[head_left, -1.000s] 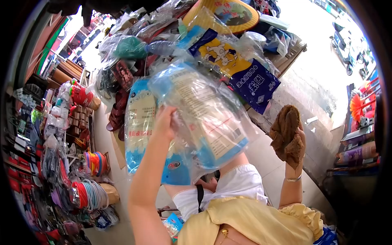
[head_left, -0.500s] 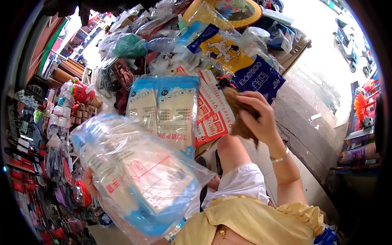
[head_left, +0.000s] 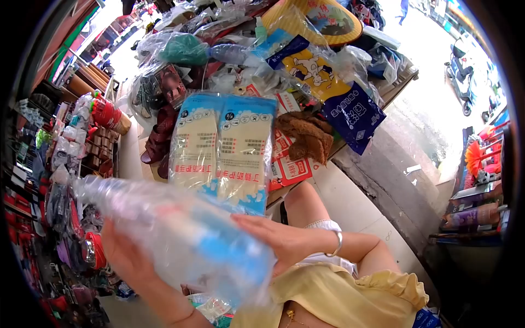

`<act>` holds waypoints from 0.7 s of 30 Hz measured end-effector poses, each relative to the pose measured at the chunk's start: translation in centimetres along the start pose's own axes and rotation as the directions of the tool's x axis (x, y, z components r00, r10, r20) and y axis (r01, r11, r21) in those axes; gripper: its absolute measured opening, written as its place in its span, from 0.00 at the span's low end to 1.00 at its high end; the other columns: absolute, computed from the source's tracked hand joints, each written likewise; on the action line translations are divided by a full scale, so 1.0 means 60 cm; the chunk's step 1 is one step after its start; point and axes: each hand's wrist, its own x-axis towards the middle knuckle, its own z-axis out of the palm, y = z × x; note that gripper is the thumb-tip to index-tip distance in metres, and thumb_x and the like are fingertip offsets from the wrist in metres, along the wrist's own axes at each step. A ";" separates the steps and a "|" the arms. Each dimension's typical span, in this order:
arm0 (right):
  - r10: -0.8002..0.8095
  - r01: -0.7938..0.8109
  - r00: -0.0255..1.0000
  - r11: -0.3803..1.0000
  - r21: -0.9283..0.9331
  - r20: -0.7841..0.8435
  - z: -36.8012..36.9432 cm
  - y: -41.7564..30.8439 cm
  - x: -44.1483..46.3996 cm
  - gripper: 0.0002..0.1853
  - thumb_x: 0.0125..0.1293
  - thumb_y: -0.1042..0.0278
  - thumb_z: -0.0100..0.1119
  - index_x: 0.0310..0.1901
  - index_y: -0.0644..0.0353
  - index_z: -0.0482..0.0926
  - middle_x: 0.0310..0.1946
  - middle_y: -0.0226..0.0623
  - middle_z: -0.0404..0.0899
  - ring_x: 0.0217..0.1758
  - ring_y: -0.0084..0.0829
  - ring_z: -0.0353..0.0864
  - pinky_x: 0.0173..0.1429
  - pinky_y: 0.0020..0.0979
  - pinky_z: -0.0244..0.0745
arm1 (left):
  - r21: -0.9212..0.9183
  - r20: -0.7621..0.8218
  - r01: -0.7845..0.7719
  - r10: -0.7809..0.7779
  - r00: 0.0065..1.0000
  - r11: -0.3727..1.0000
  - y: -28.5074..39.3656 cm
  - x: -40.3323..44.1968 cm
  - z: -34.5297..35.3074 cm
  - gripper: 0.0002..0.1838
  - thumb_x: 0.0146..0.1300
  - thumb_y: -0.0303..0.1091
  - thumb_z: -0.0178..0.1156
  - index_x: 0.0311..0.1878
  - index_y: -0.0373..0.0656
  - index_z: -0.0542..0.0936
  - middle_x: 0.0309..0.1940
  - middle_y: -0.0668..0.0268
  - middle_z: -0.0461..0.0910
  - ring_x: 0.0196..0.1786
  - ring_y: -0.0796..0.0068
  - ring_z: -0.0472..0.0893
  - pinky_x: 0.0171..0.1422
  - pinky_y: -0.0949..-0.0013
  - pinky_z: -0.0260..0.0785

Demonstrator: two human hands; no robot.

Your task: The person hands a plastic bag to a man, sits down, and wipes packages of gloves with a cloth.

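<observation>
A large clear plastic bag [head_left: 180, 240], smeared by motion, is held low in front of my body, with blue and white glove packs showing through it. My left hand [head_left: 127, 249] grips its left side, the fingers partly hidden behind the plastic. On its right edge, my right hand [head_left: 279, 235] is closed, thumb and fingers around the bag. Just beyond, two blue and cream packs of nitrile gloves [head_left: 221, 147] lie side by side on the heaped table. A crumpled brown cloth [head_left: 306, 136] rests to their right, over a red and white printed sheet [head_left: 290, 170].
Behind the packs are a blue and yellow bag [head_left: 353, 112], a yellow straw hat [head_left: 311, 22], a plastic bottle [head_left: 228, 53] and a green bundle [head_left: 185, 49]. Hanging goods crowd the left side. A scooter [head_left: 462, 76] stands outside at the right.
My right hand has let go of the brown cloth, now lying on the sheet, and has come down onto the bag. The bag has tilted and shifted slightly down.
</observation>
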 end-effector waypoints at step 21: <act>0.667 -0.229 0.549 0.699 0.677 -0.503 -0.026 0.068 -0.047 0.18 0.64 0.71 0.53 0.55 0.64 0.67 0.44 0.32 0.76 0.45 0.24 0.75 0.49 0.26 0.71 | 0.933 -0.018 -0.088 0.287 0.958 0.350 -0.126 0.131 -0.206 0.28 0.56 0.35 0.60 0.60 0.37 0.66 0.55 0.60 0.70 0.59 0.69 0.68 0.64 0.68 0.57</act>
